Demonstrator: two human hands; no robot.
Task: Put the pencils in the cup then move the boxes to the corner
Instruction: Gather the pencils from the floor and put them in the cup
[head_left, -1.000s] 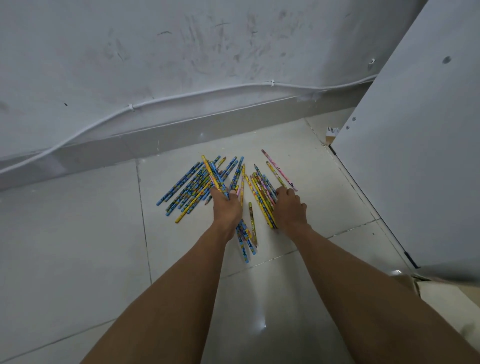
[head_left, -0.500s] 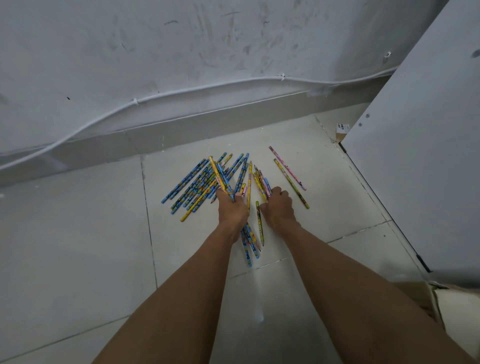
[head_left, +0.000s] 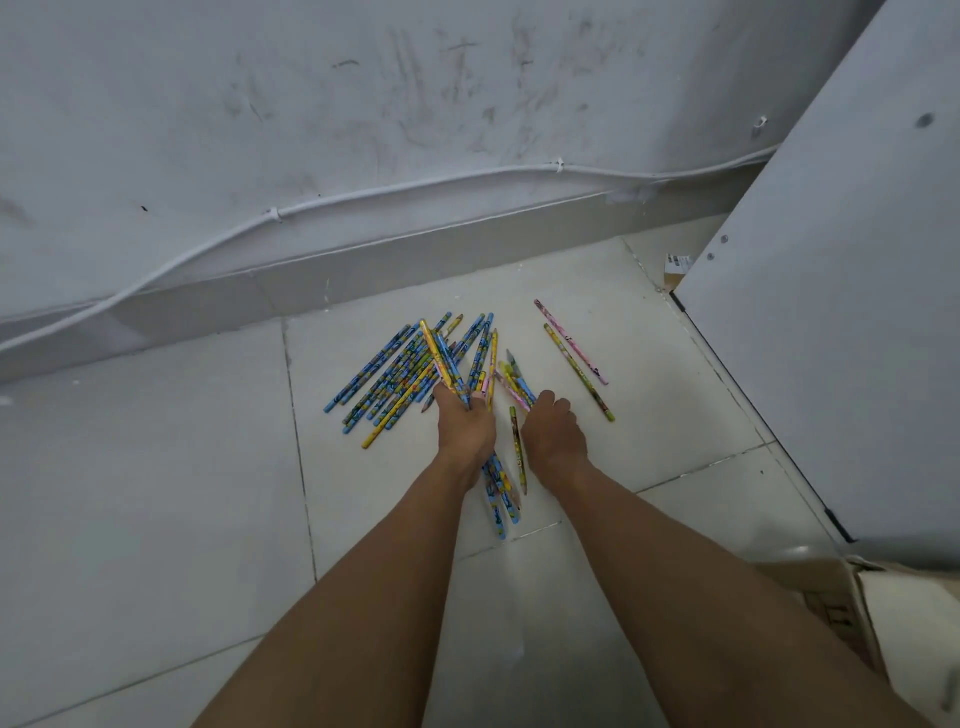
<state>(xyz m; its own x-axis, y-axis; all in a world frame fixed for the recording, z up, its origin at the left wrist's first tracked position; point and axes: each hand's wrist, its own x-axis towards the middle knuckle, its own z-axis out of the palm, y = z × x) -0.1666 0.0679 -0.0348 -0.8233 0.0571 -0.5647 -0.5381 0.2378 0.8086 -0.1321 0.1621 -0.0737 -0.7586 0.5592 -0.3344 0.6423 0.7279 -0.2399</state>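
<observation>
I see the left hand (head_left: 465, 428) clenched round a bundle of pencils (head_left: 447, 366). Its fingers are wrapped tight, with the shafts fanning forward past the knuckles and the tails sticking out behind the wrist. I judge this is the collecting fist, so everything ends up in one grip for a single trip.

The right hand (head_left: 553, 428) sits just beside it, fingers curled down over a small cluster of pencils (head_left: 511, 382) on the floor tile (head_left: 649, 415). It looks to be feeding them across to the left.

A loose heap of pencils (head_left: 384, 387) still lies on the tile to the left of the fist, and a single pencil (head_left: 517, 452) lies between the wrists. A pink pencil (head_left: 571, 343) and a yellow-green pencil (head_left: 579, 371) lie apart on the right, near the white panel (head_left: 831, 312).

The cup is nowhere in my view. A cardboard box (head_left: 836, 608) shows at the lower right edge, untouched. By my reckoning the gathering is about half done, and the strays on the right will need a separate reach
</observation>
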